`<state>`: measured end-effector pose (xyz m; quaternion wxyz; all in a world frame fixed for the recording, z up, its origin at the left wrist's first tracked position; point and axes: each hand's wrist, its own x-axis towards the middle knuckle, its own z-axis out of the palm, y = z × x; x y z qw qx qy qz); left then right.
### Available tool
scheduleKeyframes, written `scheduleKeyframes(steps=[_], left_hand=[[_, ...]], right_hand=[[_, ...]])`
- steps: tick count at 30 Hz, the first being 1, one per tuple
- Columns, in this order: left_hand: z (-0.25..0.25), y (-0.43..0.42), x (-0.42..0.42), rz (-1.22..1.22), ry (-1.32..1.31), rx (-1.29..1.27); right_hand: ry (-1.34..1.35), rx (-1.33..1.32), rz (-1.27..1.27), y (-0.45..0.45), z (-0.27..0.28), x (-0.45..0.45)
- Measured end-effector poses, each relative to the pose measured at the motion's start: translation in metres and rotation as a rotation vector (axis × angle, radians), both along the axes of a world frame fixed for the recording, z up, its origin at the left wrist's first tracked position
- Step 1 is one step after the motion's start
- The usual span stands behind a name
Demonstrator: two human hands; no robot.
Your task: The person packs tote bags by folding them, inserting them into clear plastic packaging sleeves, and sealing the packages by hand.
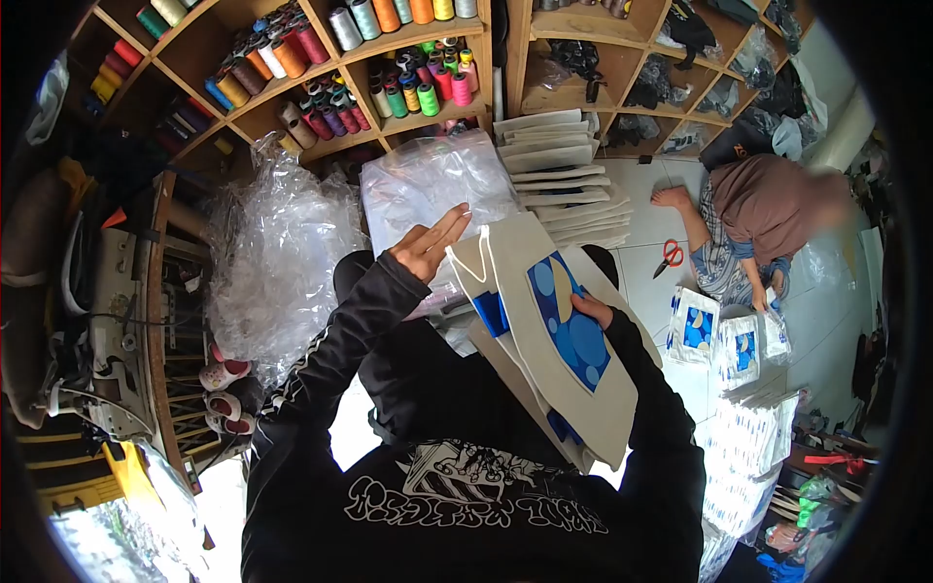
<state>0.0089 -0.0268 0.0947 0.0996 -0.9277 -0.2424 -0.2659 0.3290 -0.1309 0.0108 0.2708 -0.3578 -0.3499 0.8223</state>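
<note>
My right hand (591, 310) grips the edge of a cream fabric bag (525, 282) with a blue circle-patterned panel (573, 325). The bag is tilted across my lap, and other cream pieces with blue parts show beneath it. A thin white cord (481, 255) loops at its upper left corner. Just beyond that corner, my left hand (425, 248) has its fingers stretched out and appears to hold nothing. Behind the left hand lies a stack of clear plastic bags (413, 189), partly covered by my hand; I cannot tell whether the fingers touch it.
Crumpled clear plastic (282, 262) heaps at left beside a sewing machine (117, 340). Folded cream bags (559, 180) are stacked ahead, below shelves of thread spools (428, 97). At right, a person (768, 214) sits handling packed bags (739, 350) near red-handled scissors (669, 257).
</note>
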Motion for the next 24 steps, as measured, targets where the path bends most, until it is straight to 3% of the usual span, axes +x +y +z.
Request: scheduleKeyframes(steps=[3, 9, 16, 22, 24], left_hand=[[0.007, 0.0, 0.001, -0.048, -0.126, -0.163], [0.026, -0.003, -0.008, -0.044, -0.101, -0.425], [0.027, 0.0, -0.011, -0.052, -0.06, -0.408], [0.033, -0.003, -0.009, -0.085, -0.036, -0.445], [0.031, -0.001, -0.008, -0.117, -0.029, -0.302]], right_hand=[[-0.003, -0.032, -0.029, -0.003, -0.001, -0.004], [0.048, -0.107, -0.042, -0.004, -0.012, -0.009], [0.003, -0.025, 0.178, 0.002, 0.009, -0.008], [0.01, -0.017, 0.209, 0.004, 0.032, -0.018], [-0.02, -0.01, 0.205, 0.008, 0.028, -0.017]])
